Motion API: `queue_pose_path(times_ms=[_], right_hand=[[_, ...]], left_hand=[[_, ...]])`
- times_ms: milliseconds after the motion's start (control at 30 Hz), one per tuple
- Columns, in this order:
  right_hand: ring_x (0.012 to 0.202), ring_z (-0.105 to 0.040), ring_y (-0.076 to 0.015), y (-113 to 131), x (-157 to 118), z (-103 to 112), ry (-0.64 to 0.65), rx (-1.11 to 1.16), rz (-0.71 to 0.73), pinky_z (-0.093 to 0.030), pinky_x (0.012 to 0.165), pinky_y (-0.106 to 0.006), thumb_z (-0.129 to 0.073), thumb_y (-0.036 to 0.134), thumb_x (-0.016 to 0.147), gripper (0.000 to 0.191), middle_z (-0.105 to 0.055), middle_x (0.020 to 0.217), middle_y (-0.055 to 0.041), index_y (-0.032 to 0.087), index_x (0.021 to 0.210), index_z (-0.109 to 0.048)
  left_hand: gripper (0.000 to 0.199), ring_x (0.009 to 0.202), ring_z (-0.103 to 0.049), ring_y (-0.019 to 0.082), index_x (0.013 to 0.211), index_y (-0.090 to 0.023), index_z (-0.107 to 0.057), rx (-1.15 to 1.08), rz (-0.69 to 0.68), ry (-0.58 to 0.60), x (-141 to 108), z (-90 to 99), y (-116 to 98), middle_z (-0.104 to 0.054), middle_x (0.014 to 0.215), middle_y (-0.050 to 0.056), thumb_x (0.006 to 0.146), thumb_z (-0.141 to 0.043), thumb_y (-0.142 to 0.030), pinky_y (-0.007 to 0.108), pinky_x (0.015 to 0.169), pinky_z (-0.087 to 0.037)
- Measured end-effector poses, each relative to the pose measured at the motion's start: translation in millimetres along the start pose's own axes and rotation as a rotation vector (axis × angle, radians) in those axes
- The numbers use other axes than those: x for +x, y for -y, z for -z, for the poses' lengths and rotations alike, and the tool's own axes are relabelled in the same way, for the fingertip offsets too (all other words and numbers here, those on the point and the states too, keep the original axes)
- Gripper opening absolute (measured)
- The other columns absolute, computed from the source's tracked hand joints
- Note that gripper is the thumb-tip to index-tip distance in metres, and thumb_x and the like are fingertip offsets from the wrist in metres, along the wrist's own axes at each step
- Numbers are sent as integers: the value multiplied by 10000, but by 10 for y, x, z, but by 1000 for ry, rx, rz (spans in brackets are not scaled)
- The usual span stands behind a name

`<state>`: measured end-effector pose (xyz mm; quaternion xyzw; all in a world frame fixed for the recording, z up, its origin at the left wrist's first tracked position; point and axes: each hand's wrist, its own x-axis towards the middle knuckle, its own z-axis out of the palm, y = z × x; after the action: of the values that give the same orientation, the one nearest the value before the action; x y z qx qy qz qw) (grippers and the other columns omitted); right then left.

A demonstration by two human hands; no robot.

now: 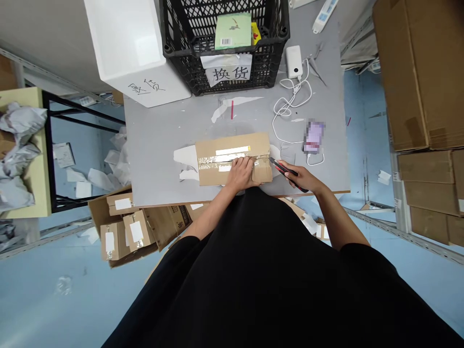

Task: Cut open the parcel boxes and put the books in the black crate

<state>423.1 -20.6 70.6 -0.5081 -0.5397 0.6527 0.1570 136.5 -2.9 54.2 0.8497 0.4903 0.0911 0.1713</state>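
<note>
A long cardboard box point(232, 140) lies near the table's front edge, clear tape along its middle seam and white labels on top. My left hand point(242, 173) grips its near side, fingers bent over the top and thumb at the near edge. Black-and-red scissors point(284, 170) are in my right hand point(303, 180), fingers closed around the handles. Their tip meets the box's right end at the taped seam. White paper pieces point(186, 155) stick out from behind the box's left end.
Behind stand a black plastic crate point(235, 89) and a white bin point(148, 99). A phone point(313, 137) is cabled to a white charger point(294, 62) at the right. Small boxes point(136, 231) fill a carton below the table's left front edge. Large cartons point(413, 72) are stacked at right.
</note>
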Motion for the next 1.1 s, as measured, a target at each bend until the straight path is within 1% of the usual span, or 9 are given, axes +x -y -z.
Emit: queue_pose_path(times_ms=[200, 367, 433, 633, 767, 900, 1000, 1067, 1100], right_hand=[[507, -475, -96, 103, 64, -63, -18, 25, 37, -458, 561, -273, -560, 535, 943, 708, -580, 736, 25, 258, 1571, -384], [505, -487, -97, 48, -47, -66, -13, 28, 21, -467, 582, -283, -555, 533, 949, 691, -586, 742, 30, 292, 1572, -379], [500, -485, -99, 40, -51, -70, -21, 24, 16, -467, 575, -285, -555, 529, 949, 690, -590, 738, 31, 299, 1574, -374], [491, -480, -92, 97, 81, -123, -49, 25, 40, -465, 557, -273, -575, 505, 940, 686, -587, 728, 28, 262, 1560, -409], [493, -494, -91, 19, 3, -109, -36, 57, 20, -473, 556, -272, -580, 500, 942, 686, -594, 743, 31, 297, 1568, -386], [491, -512, -93, -95, -112, -85, -46, 110, -8, -474, 534, -267, -619, 486, 921, 688, -617, 758, 31, 327, 1556, -405], [500, -546, -104, -156, -124, -165, -70, 205, -33, -476, 509, -262, -667, 479, 886, 741, -640, 772, 33, 330, 1558, -393], [536, -600, -127, -198, -94, -290, -131, 319, -59, -504, 522, -276, -705, 491, 851, 777, -675, 806, 24, 320, 1545, -399], [566, -631, -143, -222, -73, -365, -175, 382, -75, -525, 543, -289, -725, 504, 829, 763, -693, 819, 16, 305, 1507, -438]], left_hand=[[949, 1133, -516, 371, 1377, -134, -502, 14, 3, 30, 10, 14, 3, -581, 1253, 191, 700, -664, -779, 488, 1014, -334], [941, 1131, -516, 365, 1384, -141, -500, 17, 20, 23, -6, 18, -18, -588, 1251, 182, 710, -651, -780, 478, 1019, -327], [940, 1132, -514, 370, 1381, -138, -503, 17, 15, 19, -2, 14, -14, -590, 1242, 187, 710, -654, -778, 482, 1018, -325], [957, 1129, -516, 375, 1376, -126, -503, 5, 3, 19, 17, 8, 5, -585, 1245, 196, 693, -676, -775, 489, 1015, -326], [934, 1121, -520, 373, 1346, -148, -522, -5, 25, 26, 17, 21, -10, -591, 1238, 187, 677, -693, -777, 480, 1007, -339], [963, 1104, -530, 377, 1313, -127, -545, -13, 16, 5, 26, 21, -4, -595, 1204, 194, 639, -709, -796, 485, 1000, -364], [1008, 1113, -535, 388, 1317, -97, -547, -17, 1, -16, 27, 4, 15, -593, 1209, 210, 630, -697, -820, 501, 1004, -381], [1045, 1145, -533, 398, 1350, -83, -529, -36, -20, -39, 11, -12, 27, -584, 1237, 226, 645, -664, -843, 516, 1024, -384], [1062, 1172, -528, 403, 1374, -80, -514, -51, -32, -57, -2, -19, 32, -576, 1260, 234, 656, -644, -852, 523, 1041, -381]])
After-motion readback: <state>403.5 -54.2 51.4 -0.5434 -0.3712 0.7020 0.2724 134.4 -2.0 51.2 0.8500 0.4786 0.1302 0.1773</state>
